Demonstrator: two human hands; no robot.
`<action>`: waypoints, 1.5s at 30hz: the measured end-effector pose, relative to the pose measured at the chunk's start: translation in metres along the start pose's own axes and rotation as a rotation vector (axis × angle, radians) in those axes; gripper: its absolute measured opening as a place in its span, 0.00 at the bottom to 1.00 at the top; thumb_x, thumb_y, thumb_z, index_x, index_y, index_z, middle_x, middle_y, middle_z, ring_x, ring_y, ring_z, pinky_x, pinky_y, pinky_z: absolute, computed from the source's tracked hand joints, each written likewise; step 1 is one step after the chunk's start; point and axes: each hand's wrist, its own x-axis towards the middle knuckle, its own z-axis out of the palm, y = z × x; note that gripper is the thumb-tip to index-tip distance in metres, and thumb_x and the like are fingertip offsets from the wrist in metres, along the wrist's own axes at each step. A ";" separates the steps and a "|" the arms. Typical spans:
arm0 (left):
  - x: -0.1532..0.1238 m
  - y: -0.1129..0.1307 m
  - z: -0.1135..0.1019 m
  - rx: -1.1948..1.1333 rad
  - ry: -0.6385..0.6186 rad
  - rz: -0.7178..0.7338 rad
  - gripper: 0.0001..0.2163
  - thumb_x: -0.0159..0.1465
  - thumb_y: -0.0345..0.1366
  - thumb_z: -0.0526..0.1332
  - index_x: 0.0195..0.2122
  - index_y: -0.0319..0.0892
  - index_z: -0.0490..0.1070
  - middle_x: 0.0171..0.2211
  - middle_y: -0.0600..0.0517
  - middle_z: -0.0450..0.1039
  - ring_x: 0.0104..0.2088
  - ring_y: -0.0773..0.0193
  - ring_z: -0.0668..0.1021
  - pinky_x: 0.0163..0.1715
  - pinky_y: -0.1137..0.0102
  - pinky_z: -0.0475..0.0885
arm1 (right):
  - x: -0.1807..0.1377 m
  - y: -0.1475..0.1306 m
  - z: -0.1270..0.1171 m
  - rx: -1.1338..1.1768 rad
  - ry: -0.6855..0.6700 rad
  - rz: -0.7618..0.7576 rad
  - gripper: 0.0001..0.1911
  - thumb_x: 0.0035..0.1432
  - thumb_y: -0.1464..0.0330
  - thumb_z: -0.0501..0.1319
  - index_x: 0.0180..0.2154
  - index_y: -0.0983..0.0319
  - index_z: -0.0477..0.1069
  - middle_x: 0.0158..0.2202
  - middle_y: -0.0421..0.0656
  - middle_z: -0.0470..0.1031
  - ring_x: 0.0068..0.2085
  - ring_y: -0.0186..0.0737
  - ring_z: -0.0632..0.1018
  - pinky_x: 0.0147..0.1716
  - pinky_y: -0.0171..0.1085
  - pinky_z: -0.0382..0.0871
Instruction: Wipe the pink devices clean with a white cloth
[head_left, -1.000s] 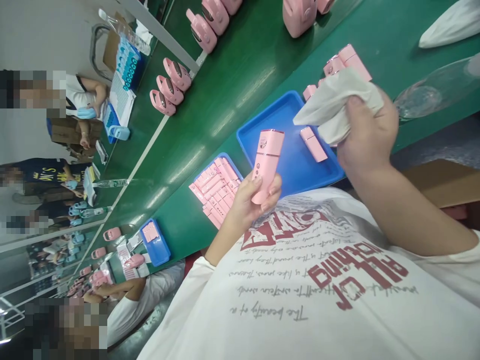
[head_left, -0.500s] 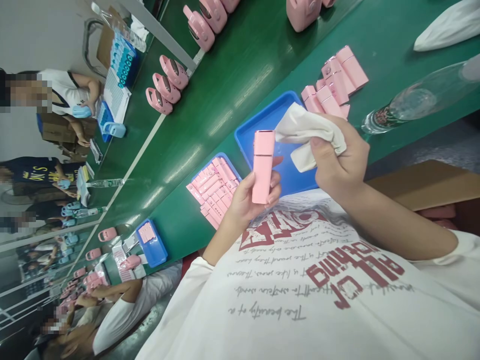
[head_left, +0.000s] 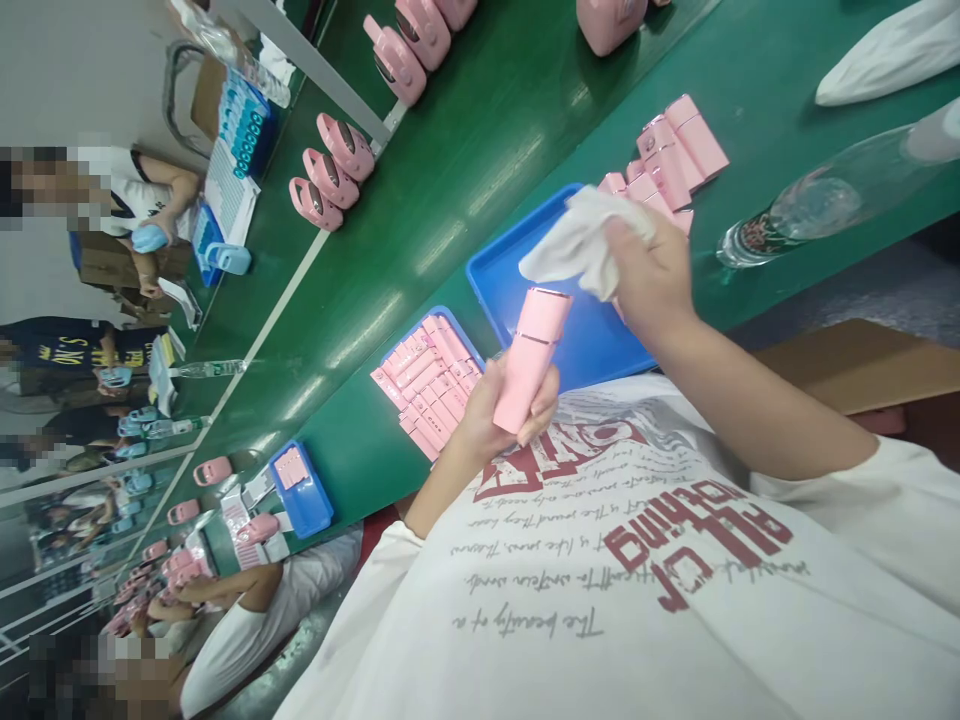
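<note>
My left hand is wrapped round the lower end of a slim pink device, which tilts up to the right. My right hand is closed on a crumpled white cloth just above the device's top end. Both hands hover over the near edge of a blue tray on the green bench. Behind my right hand lies a heap of pink devices.
A smaller blue tray packed with several pink devices sits left of my left hand. A clear bottle lies at right. Pink handled gadgets ride the green belt. Other people work along the left side. A brown box is at right.
My right hand brought the cloth down and left from the pile to the device's top. My left hand turned the device and tilted it toward the cloth.
</note>
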 end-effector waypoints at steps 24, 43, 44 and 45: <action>0.138 -0.078 -0.058 1.040 0.302 -0.019 0.15 0.67 0.37 0.53 0.54 0.43 0.68 0.48 0.45 0.68 0.53 0.56 0.70 0.56 0.63 0.61 | -0.026 0.066 -0.051 -0.361 -0.136 0.634 0.19 0.47 0.57 0.58 0.39 0.62 0.69 0.31 0.43 0.74 0.34 0.44 0.75 0.33 0.41 0.70; 0.083 -0.052 -0.103 0.878 0.279 -0.091 0.39 0.57 0.31 0.57 0.67 0.39 0.37 0.50 0.42 0.68 0.38 0.63 0.78 0.41 0.64 0.74 | 0.064 0.032 -0.066 -0.934 0.011 0.359 0.26 0.56 0.75 0.56 0.57 0.70 0.64 0.52 0.59 0.71 0.52 0.54 0.72 0.54 0.49 0.62; 0.073 -0.051 -0.100 0.749 0.271 -0.062 0.38 0.54 0.31 0.58 0.65 0.39 0.44 0.48 0.43 0.69 0.37 0.64 0.78 0.40 0.65 0.74 | 0.061 0.030 -0.066 -0.917 0.000 0.330 0.25 0.56 0.75 0.55 0.56 0.69 0.65 0.51 0.57 0.72 0.51 0.53 0.73 0.53 0.48 0.62; 0.064 -0.050 -0.096 0.613 0.259 -0.029 0.36 0.51 0.32 0.59 0.62 0.39 0.50 0.46 0.45 0.70 0.36 0.65 0.78 0.38 0.67 0.74 | 0.057 0.028 -0.065 -0.902 -0.012 0.306 0.24 0.56 0.74 0.55 0.56 0.68 0.66 0.50 0.56 0.73 0.51 0.53 0.73 0.53 0.46 0.63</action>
